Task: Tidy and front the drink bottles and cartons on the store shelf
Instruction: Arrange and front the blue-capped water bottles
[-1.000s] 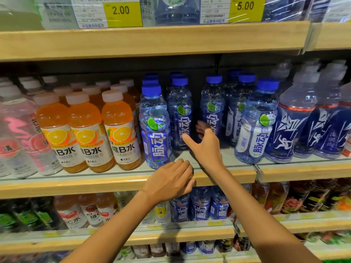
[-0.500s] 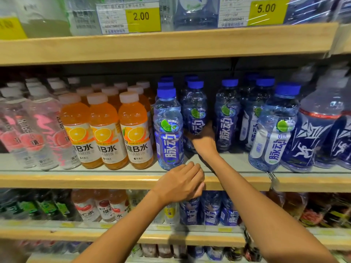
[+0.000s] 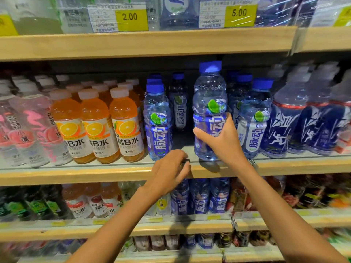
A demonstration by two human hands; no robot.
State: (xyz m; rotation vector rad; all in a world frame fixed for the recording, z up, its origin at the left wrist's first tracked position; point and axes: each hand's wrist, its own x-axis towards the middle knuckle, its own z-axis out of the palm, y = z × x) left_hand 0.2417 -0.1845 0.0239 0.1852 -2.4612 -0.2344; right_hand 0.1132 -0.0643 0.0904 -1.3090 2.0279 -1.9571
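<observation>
Head view: blue-capped bottle gripped in my right hand at the shelf front

Far left on the middle wooden shelf [image 3: 76, 175], the clear plastic bottles with pink labels [image 3: 28, 130] are blurred and cut off by the frame edge. Beside them stand three rows of orange drink bottles with white caps [image 3: 95, 128], labels facing me; the rows behind show only caps. Next comes a clear bottle with a blue cap and blue label [image 3: 158, 126] at the front, with a gap to its right. A second bottle of the same kind [image 3: 179, 105] sits deep in the shadow of that gap, its label hard to read.

My left hand [image 3: 169, 173] rests on the shelf's front lip below that gap, fingers loosely bent and holding nothing I can see; the fingertips are smeared by blur. My right hand [image 3: 222, 141] grips the lower half of a larger clear blue-capped bottle [image 3: 209, 95], thumb on the left side and fingers wrapped round the right. It is upright, label forward, its cap higher than its neighbours'. Its base is at the shelf's front edge; I cannot tell whether it touches.

Just right stands another blue-capped bottle [image 3: 254, 118], then dark blue labelled bottles with pale caps [image 3: 284, 122], blurring toward the edge. Above, yellow price tags [image 3: 132, 17] read 2.00 and 5.00. Lower shelves are blurred and partly hidden by my forearms.
</observation>
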